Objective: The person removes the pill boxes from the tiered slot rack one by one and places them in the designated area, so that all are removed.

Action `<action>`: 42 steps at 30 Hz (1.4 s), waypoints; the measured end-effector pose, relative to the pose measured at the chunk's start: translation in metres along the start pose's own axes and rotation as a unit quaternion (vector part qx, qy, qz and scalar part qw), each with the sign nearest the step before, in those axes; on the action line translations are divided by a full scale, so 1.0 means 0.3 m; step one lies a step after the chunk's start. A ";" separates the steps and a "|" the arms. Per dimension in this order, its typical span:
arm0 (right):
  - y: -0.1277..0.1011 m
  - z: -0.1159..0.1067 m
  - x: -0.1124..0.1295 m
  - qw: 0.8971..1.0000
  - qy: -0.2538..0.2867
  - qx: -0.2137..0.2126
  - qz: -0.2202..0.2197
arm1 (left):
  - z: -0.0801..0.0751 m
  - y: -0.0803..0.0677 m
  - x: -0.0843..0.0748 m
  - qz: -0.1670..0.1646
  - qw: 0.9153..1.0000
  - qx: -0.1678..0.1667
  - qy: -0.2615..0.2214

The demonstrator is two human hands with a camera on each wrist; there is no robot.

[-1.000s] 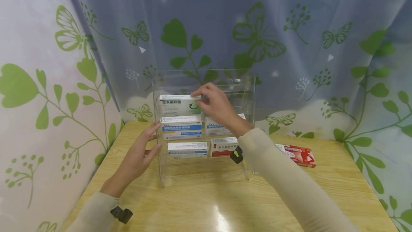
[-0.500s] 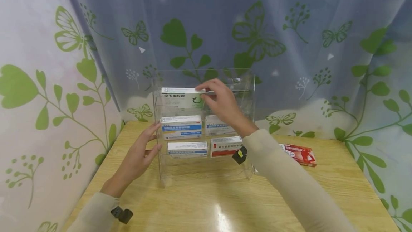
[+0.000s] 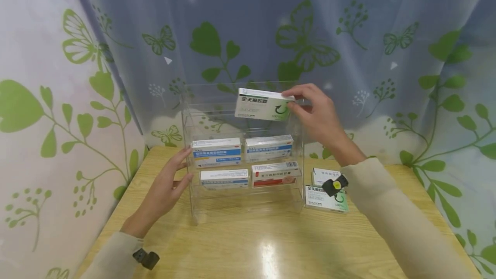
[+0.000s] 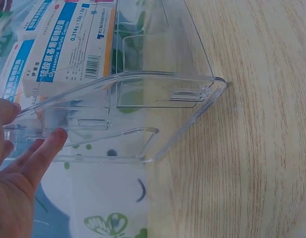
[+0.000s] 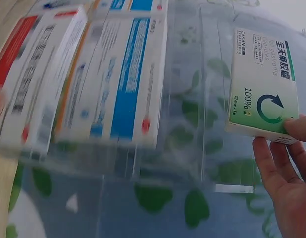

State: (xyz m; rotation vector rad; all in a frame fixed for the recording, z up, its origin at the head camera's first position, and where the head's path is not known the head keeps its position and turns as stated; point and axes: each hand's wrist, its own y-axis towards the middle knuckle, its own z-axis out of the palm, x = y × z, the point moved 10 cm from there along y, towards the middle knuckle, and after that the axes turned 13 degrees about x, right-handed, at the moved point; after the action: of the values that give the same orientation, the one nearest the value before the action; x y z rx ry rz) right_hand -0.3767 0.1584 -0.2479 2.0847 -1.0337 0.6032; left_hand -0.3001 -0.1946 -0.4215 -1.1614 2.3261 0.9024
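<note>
My right hand (image 3: 323,117) pinches a white and green medicine box (image 3: 257,107) by its right end, thumb on the printed face. The box is raised in front of the top tier of a clear acrylic display rack (image 3: 246,206). In the right wrist view, the same medicine box (image 5: 259,74) shows its green arrow end by the thumb. My left hand (image 3: 164,188) touches the left side of the rack with its fingertips; in the left wrist view its extended fingers (image 4: 44,156) lie along the clear side panel.
On the middle tier sit two blue-banded medicine boxes (image 3: 217,153). Below them are another blue-banded box (image 3: 224,178) and a red-banded one (image 3: 274,175). Right of the rack, a white and green box (image 3: 325,199) lies on the wooden table (image 3: 232,249), near another box. A patterned curtain (image 3: 240,20) hangs behind.
The white and green box has come up off the top-left of the rack and moved right in my right hand. The left hand has stayed at the rack's side.
</note>
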 end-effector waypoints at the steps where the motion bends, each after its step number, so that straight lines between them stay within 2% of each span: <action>1: -0.022 -0.027 -0.017 1.000 -0.005 -0.004 0.003 | 0.001 -0.001 0.001 0.000 1.000 0.000 -0.001; 6: -0.150 -0.148 -0.121 0.998 -0.041 -0.013 0.036 | 0.006 -0.001 0.000 0.001 1.000 0.000 -0.002; 11: -0.298 -0.254 -0.232 0.993 -0.066 -0.025 0.095 | 0.004 0.002 -0.004 -0.002 1.000 0.001 -0.002; 13: -0.356 -0.287 -0.276 0.990 -0.073 -0.029 0.115 | 0.002 0.001 -0.006 -0.001 1.000 0.001 0.000; 17: -0.457 -0.329 -0.349 0.988 -0.085 -0.033 0.124 | -0.001 -0.002 -0.006 0.003 1.000 -0.003 0.005; 22: -0.573 -0.355 -0.436 0.984 -0.110 -0.023 0.137 | 0.000 -0.003 -0.006 0.002 1.000 -0.003 0.003; 28: -0.693 -0.367 -0.544 0.973 -0.150 -0.005 0.172 | -0.001 -0.005 -0.011 0.006 1.000 -0.005 -0.002; 34: -0.798 -0.345 -0.675 0.959 -0.159 0.044 0.231 | 0.001 -0.005 -0.006 0.002 1.000 -0.004 -0.006; 42: -0.884 -0.300 -0.800 0.946 -0.163 0.105 0.258 | 0.000 -0.004 -0.007 0.005 1.000 -0.004 -0.003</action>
State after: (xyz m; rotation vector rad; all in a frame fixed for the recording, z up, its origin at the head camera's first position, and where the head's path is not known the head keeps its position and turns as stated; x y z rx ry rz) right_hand -0.3044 0.4538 -0.4564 2.1429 -1.8085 0.6540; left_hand -0.2979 -0.1939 -0.4208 -1.1495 2.3265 0.9175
